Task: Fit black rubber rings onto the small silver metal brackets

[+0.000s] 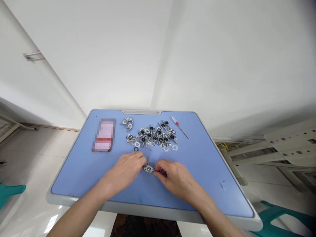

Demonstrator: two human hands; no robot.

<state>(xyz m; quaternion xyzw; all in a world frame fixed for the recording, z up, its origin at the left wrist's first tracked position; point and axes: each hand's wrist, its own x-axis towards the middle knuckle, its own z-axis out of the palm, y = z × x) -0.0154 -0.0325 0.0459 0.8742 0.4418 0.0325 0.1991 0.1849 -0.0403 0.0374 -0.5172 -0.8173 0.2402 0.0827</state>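
Between my hands, low over the blue table (118, 189), is a small silver metal valve part (148, 169) with a flange and a thin stem pointing toward me. My left hand (130, 166) pinches its left side. My right hand (172, 174) is closed round a dark, slim tool handle (163, 171), whose tip meets the right side of the part. Just beyond my hands lie a tiny screw (153, 161) and a black ring (136, 149). Farther back is a pile of metal parts with round black discs (154, 138), among loose flat gaskets (174, 148).
A phone (103, 135) with a blurred screen lies at the table's left. Several silver parts (127, 122) sit at the back. A screwdriver with a clear and red handle (180, 127) lies back right. Behind stands a white wall (118, 59); teal stools (286, 214) flank the table.
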